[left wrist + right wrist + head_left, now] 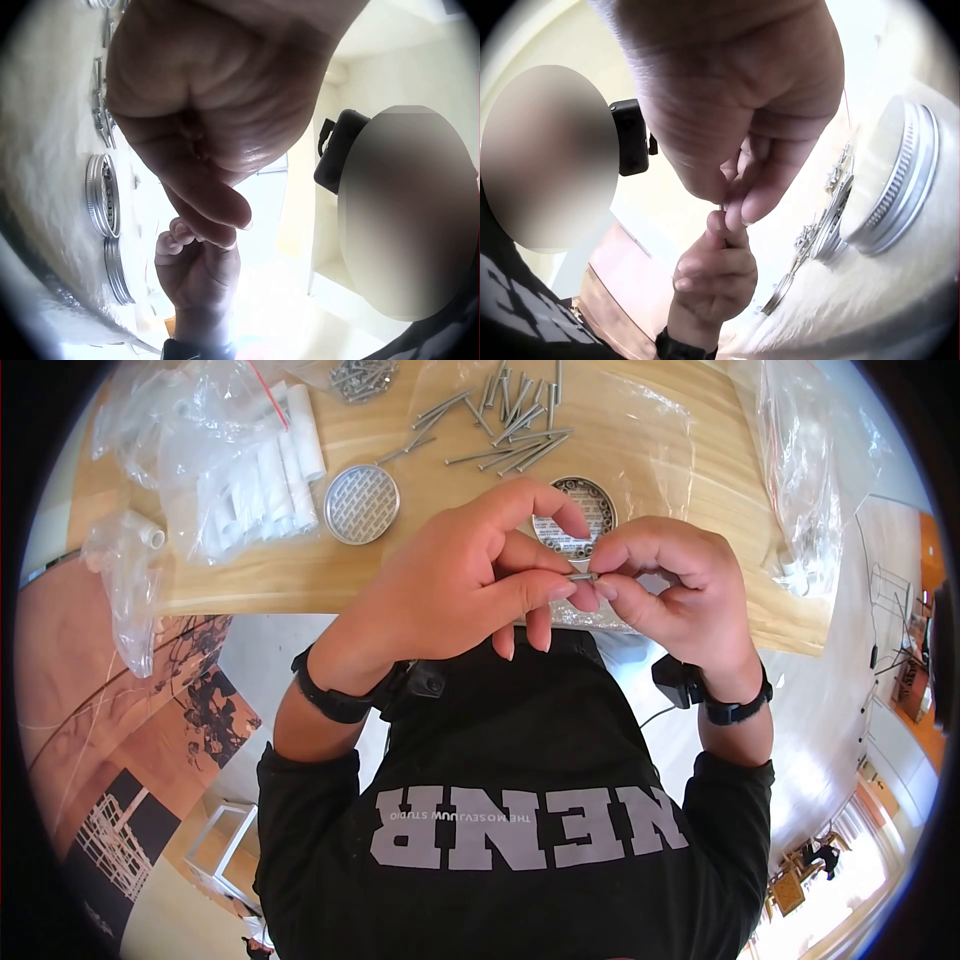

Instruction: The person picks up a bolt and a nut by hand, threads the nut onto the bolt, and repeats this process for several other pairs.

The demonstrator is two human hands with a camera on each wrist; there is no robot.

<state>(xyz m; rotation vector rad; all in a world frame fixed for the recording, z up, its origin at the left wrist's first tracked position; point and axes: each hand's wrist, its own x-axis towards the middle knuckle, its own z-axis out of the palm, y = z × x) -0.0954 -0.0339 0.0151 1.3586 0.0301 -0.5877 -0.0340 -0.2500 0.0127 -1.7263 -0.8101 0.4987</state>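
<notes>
Between the two hands is a thin metal bolt [581, 576], mostly covered by the fingers. My left hand [440, 575] pinches it between thumb and forefinger, its other fingers loosely bent. At the opposite end, my right hand [685, 575] pinches the bolt with thumb and forefinger, the fingertips of both hands nearly meeting. Whether a nut sits in the right fingertips I cannot tell. Just behind the hands lies a round metal lid [602, 500] with several small nuts inside.
Another round lid [362, 505] with a brick-like pattern lies left of the hands. Loose long bolts [520, 450] are scattered at the back, near a bag of small metal parts [362, 375]. White tubes [270, 485] in plastic bags fill the left; clear plastic wrapping [800, 470] lies right.
</notes>
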